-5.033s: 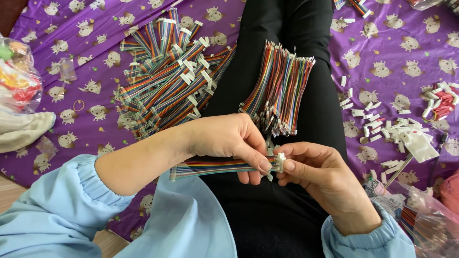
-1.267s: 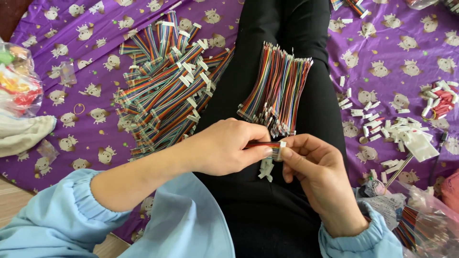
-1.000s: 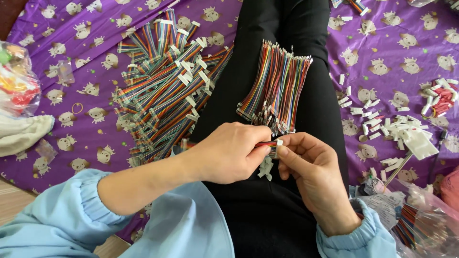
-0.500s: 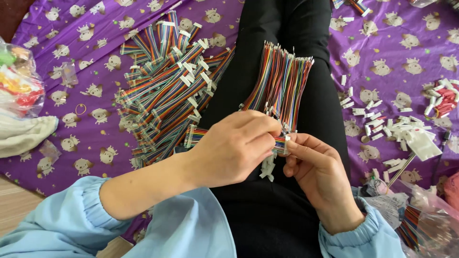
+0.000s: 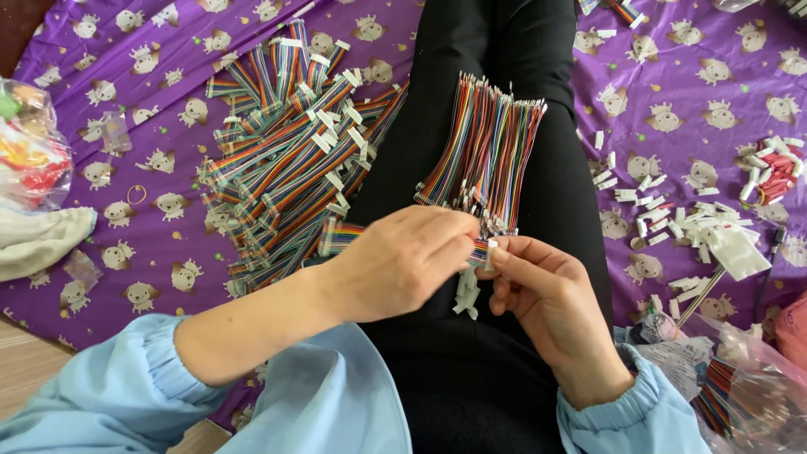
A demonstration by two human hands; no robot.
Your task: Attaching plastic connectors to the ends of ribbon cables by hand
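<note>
My left hand [image 5: 403,261] pinches the end of a rainbow ribbon cable [image 5: 340,237] whose striped length runs out to the left behind the hand. My right hand [image 5: 538,290] meets it at the fingertips and holds a small white connector [image 5: 490,245] against the cable's end. Below the fingers hangs a short chain of white connectors [image 5: 465,294]. Both hands hover over my lap in black trousers [image 5: 471,378].
A bundle of loose rainbow cables [image 5: 487,155] lies across my leg. A big heap of finished cables [image 5: 286,143] rests on the purple patterned cloth [image 5: 151,109] at left. Scattered white connectors [image 5: 698,231] lie at right, plastic bags [image 5: 29,160] at the left edge.
The cable, held level low over my lap five seconds ago, has been lifted toward the bundle. My hands have closed together at the cable's end and moved slightly up.
</note>
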